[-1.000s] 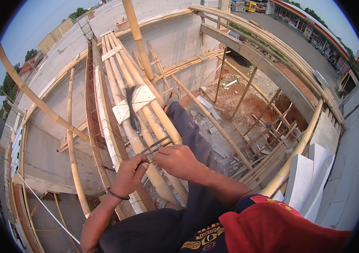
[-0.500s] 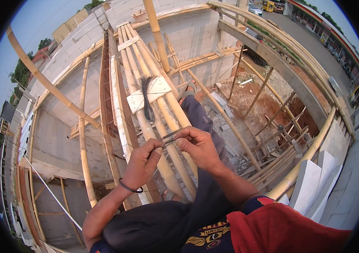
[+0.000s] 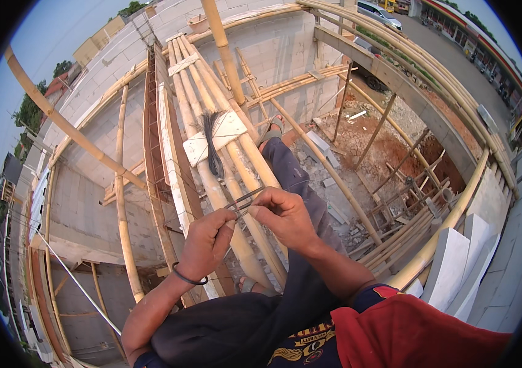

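Observation:
Between my hands are thin dark wires (image 3: 245,197), stretched over the bamboo poles just above my lap. The left ends are pinched by my left hand (image 3: 209,243), its thumb pressed to the bent index finger. My right hand (image 3: 283,218) is closed too, thumb and fingertips on the same wires close beside the left. Beyond them, a tied bundle of black wire (image 3: 213,147) lies across a whitish board (image 3: 236,124) fixed over the poles. Its upper ends fan out loosely.
I sit high on a bamboo pole platform (image 3: 250,178). On its left runs a long formwork trough (image 3: 155,122) holding steel bars. An upright bamboo pole (image 3: 227,55) stands ahead. Down to the right lies a rubble-strewn pit (image 3: 359,132); white blocks (image 3: 451,264) rest at right.
My right hand has shifted slightly left and down, nearer the left hand. Both hands still pinch the wires, and the wire bundle stays on the board.

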Demonstrator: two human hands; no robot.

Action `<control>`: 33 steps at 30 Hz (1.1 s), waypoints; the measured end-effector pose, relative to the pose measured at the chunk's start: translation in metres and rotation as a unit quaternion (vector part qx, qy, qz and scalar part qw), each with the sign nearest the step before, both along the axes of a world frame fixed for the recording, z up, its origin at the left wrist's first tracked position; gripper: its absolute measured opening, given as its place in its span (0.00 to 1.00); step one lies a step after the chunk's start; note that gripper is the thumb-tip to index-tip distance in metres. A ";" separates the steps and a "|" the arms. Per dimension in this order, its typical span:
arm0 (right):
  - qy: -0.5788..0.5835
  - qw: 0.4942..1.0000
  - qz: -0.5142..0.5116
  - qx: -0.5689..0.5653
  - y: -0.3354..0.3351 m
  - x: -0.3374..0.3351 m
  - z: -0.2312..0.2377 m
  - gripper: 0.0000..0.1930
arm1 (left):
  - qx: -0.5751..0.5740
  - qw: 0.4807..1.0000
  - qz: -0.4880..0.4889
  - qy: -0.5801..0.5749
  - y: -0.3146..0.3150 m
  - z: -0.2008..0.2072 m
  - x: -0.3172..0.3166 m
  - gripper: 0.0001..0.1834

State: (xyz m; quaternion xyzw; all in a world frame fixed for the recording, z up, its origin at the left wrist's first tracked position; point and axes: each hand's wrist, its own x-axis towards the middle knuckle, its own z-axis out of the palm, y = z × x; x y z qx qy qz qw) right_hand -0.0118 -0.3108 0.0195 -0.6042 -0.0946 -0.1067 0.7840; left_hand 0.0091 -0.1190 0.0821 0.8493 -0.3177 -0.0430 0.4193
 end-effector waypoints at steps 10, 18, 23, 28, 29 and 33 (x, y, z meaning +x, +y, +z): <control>-0.031 0.999 -0.009 -0.018 0.012 -0.007 0.005 0.04 | -0.072 0.997 0.010 0.021 -0.006 -0.004 -0.003 0.04; -0.052 0.997 -0.005 0.063 0.011 -0.005 0.001 0.04 | -0.088 0.995 0.027 0.031 -0.006 -0.006 -0.004 0.01; -0.041 0.997 0.011 0.068 0.010 -0.006 0.000 0.05 | -0.092 0.995 0.032 0.030 -0.007 -0.005 -0.005 0.01; -0.048 0.996 0.017 0.069 0.010 -0.005 -0.002 0.07 | -0.093 0.994 0.035 0.044 -0.007 -0.005 -0.006 0.02; -0.048 0.996 0.020 0.071 0.011 -0.005 -0.002 0.07 | -0.096 0.993 0.037 0.051 -0.006 -0.005 -0.006 0.02; -0.050 0.996 0.028 0.074 0.012 -0.003 -0.003 0.07 | -0.101 0.993 0.037 0.049 -0.006 -0.005 -0.006 0.02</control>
